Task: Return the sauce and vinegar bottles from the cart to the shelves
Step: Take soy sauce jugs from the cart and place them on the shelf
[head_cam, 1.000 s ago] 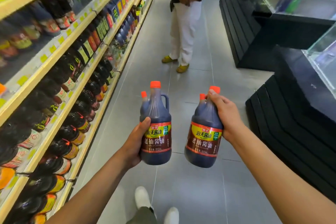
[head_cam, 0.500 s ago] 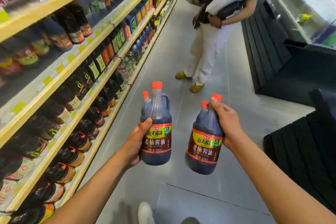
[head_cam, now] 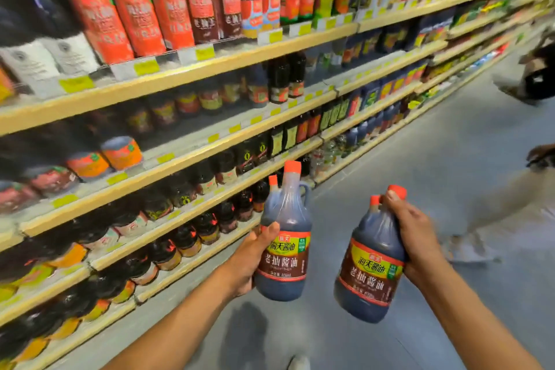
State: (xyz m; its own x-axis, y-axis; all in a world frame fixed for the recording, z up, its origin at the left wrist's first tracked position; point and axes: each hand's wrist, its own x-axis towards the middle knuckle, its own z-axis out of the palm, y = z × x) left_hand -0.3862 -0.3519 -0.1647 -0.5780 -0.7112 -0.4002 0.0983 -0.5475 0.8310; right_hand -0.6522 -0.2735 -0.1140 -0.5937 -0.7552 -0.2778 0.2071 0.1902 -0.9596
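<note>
Beside the sauce shelving, mid-aisle. Left grip [head_cam: 249,261] wraps the belly of a dark plastic soy-sauce jug with an orange-red cap and red-and-yellow label [head_cam: 283,261]. A second orange cap shows just behind it, so probably a pair, though the rear one is mostly hidden. Right grip [head_cam: 411,237] clamps the necks of two matching dark jugs [head_cam: 369,273], tilted a little. All are carried in the air, near the lower shelves, touching none.

Progress, as I judge it: partway at best. These jugs are off the cart but not yet shelved. The cart is out of view, so I cannot tell what remains on it. A matching slot has to be found next.

Long pale-edged store shelves [head_cam: 210,60] run along my left, packed with dark bottles, yellow price tags on their edges. Grey tiled floor [head_cam: 420,159]. Another person [head_cam: 510,219], blurred, at right.
</note>
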